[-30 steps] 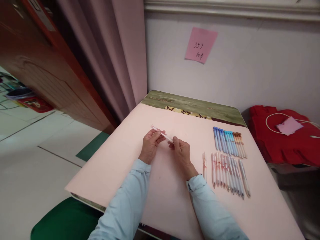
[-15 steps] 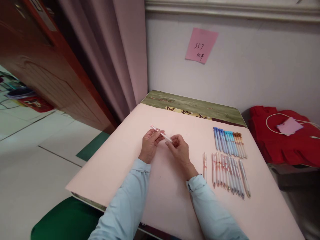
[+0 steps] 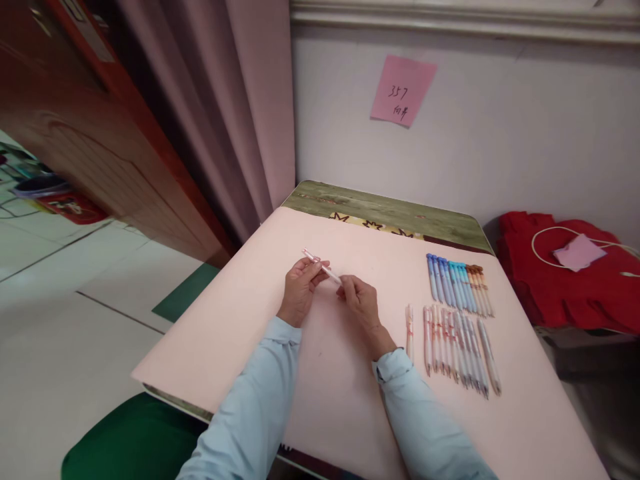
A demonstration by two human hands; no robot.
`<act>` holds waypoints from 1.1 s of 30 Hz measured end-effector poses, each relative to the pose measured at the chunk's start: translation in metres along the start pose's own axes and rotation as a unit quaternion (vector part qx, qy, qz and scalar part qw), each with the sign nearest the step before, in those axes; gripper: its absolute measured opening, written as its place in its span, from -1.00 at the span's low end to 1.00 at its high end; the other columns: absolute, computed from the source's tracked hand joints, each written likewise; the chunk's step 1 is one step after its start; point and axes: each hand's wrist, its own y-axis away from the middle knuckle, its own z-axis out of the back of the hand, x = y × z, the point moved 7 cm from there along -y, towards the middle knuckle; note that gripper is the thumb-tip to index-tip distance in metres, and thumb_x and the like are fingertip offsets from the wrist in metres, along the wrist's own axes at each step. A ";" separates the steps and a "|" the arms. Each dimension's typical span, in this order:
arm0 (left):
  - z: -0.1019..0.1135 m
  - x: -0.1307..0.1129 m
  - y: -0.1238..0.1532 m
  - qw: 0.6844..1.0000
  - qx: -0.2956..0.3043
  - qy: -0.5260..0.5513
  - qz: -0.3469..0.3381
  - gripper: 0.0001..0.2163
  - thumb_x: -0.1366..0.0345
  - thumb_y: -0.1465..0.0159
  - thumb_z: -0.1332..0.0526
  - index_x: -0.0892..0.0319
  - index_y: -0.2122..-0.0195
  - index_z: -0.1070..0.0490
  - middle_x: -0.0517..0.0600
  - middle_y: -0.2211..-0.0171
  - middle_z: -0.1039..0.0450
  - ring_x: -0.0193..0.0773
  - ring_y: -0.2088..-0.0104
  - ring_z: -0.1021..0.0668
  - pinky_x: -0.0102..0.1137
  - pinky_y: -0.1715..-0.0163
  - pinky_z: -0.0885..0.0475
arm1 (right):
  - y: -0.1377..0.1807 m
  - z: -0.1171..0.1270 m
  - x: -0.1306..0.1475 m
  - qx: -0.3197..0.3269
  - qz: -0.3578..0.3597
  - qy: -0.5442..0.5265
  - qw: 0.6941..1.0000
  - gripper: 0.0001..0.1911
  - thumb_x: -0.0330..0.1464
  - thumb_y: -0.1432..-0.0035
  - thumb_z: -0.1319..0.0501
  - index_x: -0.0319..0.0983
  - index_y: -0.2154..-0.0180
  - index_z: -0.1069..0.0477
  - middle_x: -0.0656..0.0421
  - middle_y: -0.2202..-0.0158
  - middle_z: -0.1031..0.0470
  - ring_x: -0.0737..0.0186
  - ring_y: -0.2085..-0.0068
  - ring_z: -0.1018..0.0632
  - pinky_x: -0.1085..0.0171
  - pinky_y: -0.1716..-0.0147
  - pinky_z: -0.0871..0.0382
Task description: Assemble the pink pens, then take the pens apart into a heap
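Above the middle of the table, a slim white and pinkish pen (image 3: 330, 273) slants down from left to right between my hands. My left hand (image 3: 299, 285) pinches it near its upper left part, with the end sticking out past the fingers. At the lower right end, my right hand (image 3: 361, 300) is closed, its curled fingers gripping the pen's end. Right of my right wrist lies a single pale pen (image 3: 410, 333). Beside that, a row of white and clear pens (image 3: 453, 343) lies side by side.
Behind the pale row lies another row of blue, turquoise and brown topped pens (image 3: 457, 285). Pale paper (image 3: 220, 320) covers the table. A red cloth (image 3: 575, 293) with a white cable lies at the right. A green stool (image 3: 130, 440) stands at the near left, a wooden door (image 3: 125, 140) beyond.
My right hand's fingers have curled and turned at the pen's lower end. The left hand keeps its hold, almost still. The pens on the table have not moved.
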 end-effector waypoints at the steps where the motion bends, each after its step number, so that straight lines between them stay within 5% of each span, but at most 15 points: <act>1: 0.000 0.000 0.000 1.000 0.001 0.000 0.000 -0.73 0.31 -0.07 -0.46 0.23 0.27 -0.44 0.03 0.29 -0.59 -0.33 0.31 -0.60 -0.40 0.19 -0.50 | 0.000 0.001 0.000 -0.008 0.005 0.002 1.000 -0.62 -0.02 -0.23 -0.17 -0.19 0.27 -0.50 0.24 0.51 -0.52 0.29 0.49 -0.51 0.33 0.43 -0.36; 4: 0.001 0.001 0.000 1.000 0.002 -0.001 0.001 -0.73 0.31 -0.06 -0.46 0.23 0.27 -0.44 0.04 0.28 -0.59 -0.32 0.31 -0.60 -0.39 0.19 -0.50 | 0.000 0.002 0.002 -0.015 0.012 0.009 1.000 -0.65 -0.03 -0.15 -0.26 -0.18 0.25 -0.48 0.25 0.49 -0.53 0.30 0.50 -0.49 0.35 0.45 -0.34; 8: 0.000 0.001 0.001 1.000 0.004 0.000 0.005 -0.74 0.32 -0.07 -0.46 0.23 0.28 -0.44 0.04 0.28 -0.59 -0.33 0.31 -0.60 -0.42 0.21 -0.49 | 0.001 -0.001 0.003 0.010 0.008 0.014 1.000 -0.58 -0.04 -0.31 -0.07 -0.18 0.34 -0.51 0.22 0.53 -0.51 0.29 0.48 -0.52 0.33 0.41 -0.36; 12: -0.001 0.001 0.000 1.000 0.006 0.004 0.005 -0.74 0.32 -0.07 -0.45 0.23 0.28 -0.44 0.04 0.29 -0.59 -0.33 0.32 -0.60 -0.41 0.22 -0.49 | 0.001 0.004 0.006 -0.024 0.020 0.018 0.999 -0.64 -0.03 -0.14 -0.27 -0.17 0.21 -0.49 0.26 0.48 -0.52 0.29 0.48 -0.50 0.35 0.45 -0.35; 17: 0.000 0.001 -0.001 1.000 0.015 -0.008 -0.004 -0.74 0.30 -0.07 -0.46 0.23 0.27 -0.46 0.04 0.29 -0.59 -0.30 0.27 -0.60 -0.38 0.16 -0.49 | 0.002 0.001 0.004 0.007 0.001 0.013 1.000 -0.57 -0.03 -0.30 -0.08 -0.17 0.38 -0.50 0.23 0.55 -0.51 0.28 0.50 -0.52 0.33 0.42 -0.37; 21: -0.003 0.001 0.001 1.000 0.015 -0.001 0.000 -0.73 0.30 -0.06 -0.47 0.23 0.27 -0.47 0.02 0.30 -0.58 -0.30 0.27 -0.61 -0.37 0.16 -0.50 | 0.002 0.002 0.008 -0.015 0.030 0.023 0.999 -0.67 -0.05 -0.18 -0.23 -0.17 0.25 -0.52 0.24 0.47 -0.54 0.29 0.49 -0.50 0.34 0.44 -0.36; 28: -0.001 0.001 0.003 0.999 -0.016 -0.039 0.015 -0.72 0.23 -0.06 -0.47 0.27 0.29 -0.51 0.04 0.33 -0.58 -0.32 0.34 -0.59 -0.39 0.27 -0.51 | 0.003 0.008 0.014 -0.061 0.045 0.032 0.997 -0.71 -0.08 -0.12 -0.29 -0.18 0.34 -0.49 0.23 0.46 -0.56 0.30 0.47 -0.49 0.32 0.42 -0.38; 33: -0.003 0.000 0.003 0.999 0.005 -0.047 0.005 -0.74 0.22 -0.06 -0.47 0.27 0.33 -0.52 0.04 0.37 -0.58 -0.31 0.35 -0.59 -0.38 0.24 -0.50 | 0.003 0.005 0.009 -0.019 0.031 0.053 0.998 -0.68 -0.04 -0.20 -0.22 -0.16 0.32 -0.51 0.25 0.51 -0.54 0.29 0.51 -0.49 0.33 0.46 -0.35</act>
